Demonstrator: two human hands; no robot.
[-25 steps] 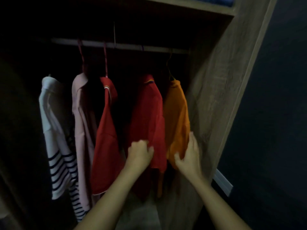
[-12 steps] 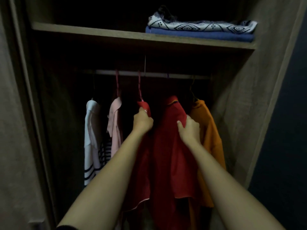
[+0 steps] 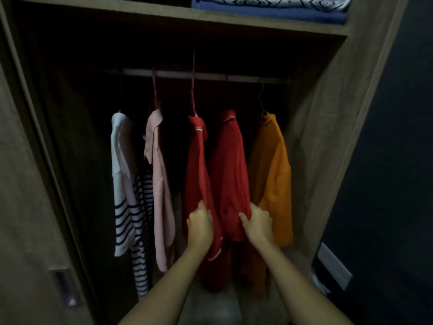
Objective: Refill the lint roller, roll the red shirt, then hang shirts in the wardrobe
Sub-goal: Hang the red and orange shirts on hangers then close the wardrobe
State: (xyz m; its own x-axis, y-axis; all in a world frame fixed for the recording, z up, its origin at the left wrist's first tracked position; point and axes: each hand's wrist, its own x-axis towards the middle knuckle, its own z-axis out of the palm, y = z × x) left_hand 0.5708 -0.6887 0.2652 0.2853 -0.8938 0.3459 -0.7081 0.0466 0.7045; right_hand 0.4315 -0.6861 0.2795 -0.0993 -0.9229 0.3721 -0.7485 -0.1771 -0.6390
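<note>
Dim wardrobe (image 3: pixel 316 160) interior, wood-grain walls; dark room beyond at 3 o'clock.

Fingers of the left hand (image 3: pixel 200 225), low centre: curled, thumb raised, pinching a fold of the red shirt with pale trim (image 3: pixel 196 174) near its lower front edge. Fingers of the right hand (image 3: pixel 257 222), close by at 3 o'clock: thumb on the front, the rest wrapped behind the lower side edge of the darker red shirt (image 3: pixel 230 165), tucked between that garment and the orange shirt (image 3: pixel 271 174). Fingertips of both hands hidden in cloth; firmness of grip not determinable.

Outward from the hands: both red shirts on hangers, side by side and touching, rising toward 12 o'clock to the rail (image 3: pixel 210 75). Orange shirt against the pair at 3 o'clock. Pink shirt (image 3: pixel 158 174) and white striped shirt (image 3: pixel 121 174) toward 9 o'clock, separated from the reds by a dark gap. Shelf (image 3: pixel 164 12) above the rail, carrying folded textiles (image 3: pixel 269 10) at 1 o'clock.

Progress, as judged: hanging done or nearly so, with five shirts on the rail and none off a hanger. No lint roller in view; refill and rolling not verifiable here. Identity of the rolled red shirt: not determinable. Probably remaining: straightening and spacing of the two reds, then release.
</note>
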